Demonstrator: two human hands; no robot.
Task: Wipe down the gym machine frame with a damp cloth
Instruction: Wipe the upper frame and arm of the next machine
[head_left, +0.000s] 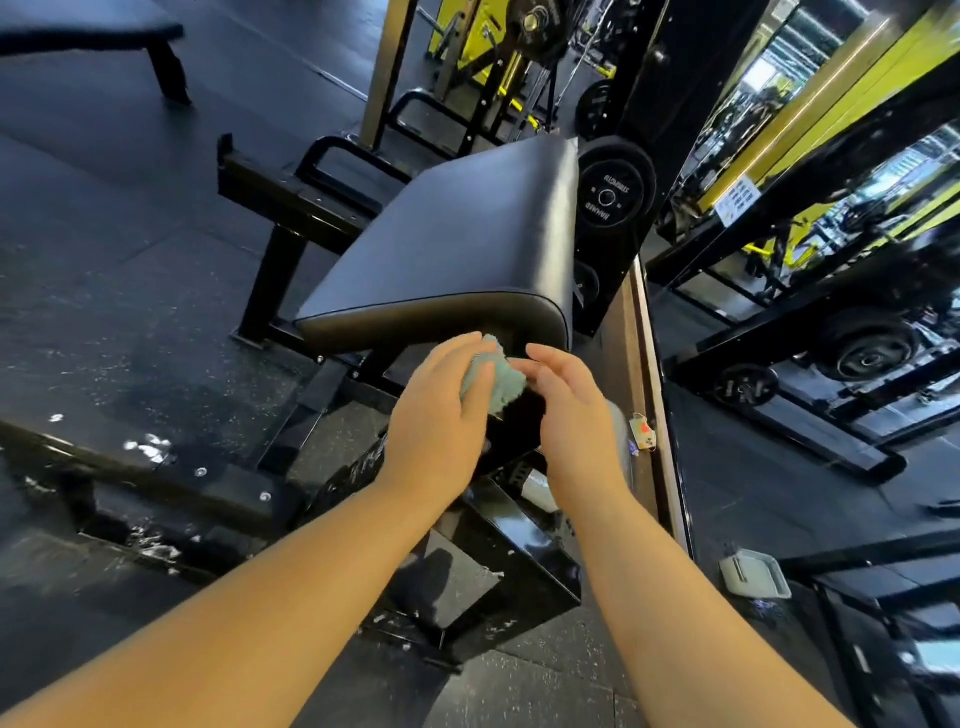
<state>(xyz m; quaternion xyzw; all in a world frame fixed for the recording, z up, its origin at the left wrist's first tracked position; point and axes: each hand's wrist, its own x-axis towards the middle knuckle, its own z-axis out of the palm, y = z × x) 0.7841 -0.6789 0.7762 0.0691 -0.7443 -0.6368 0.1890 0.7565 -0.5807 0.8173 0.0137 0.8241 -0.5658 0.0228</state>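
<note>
1. Two bare forearms reached up from the near edge, over the black steel frame (524, 551) of the machine.
2. At their ends the left hand (436, 421) gripped a bunched teal cloth (498, 382), its fingers laid over the wad.
3. Close beside it, the right hand (574, 415) was spread loose, its fingertips at the cloth's right side.
4. That cloth sat just under the front edge of the black seat pad (457, 234), against the dark upright beneath it.
5. On the right the room was tight: a weight plate (608, 197) and the mirror (779, 364) stood close to the pad.
6. To the left, dark rubber floor (130, 291) ran wide, well clear toward a flat bench (88, 26).
</note>
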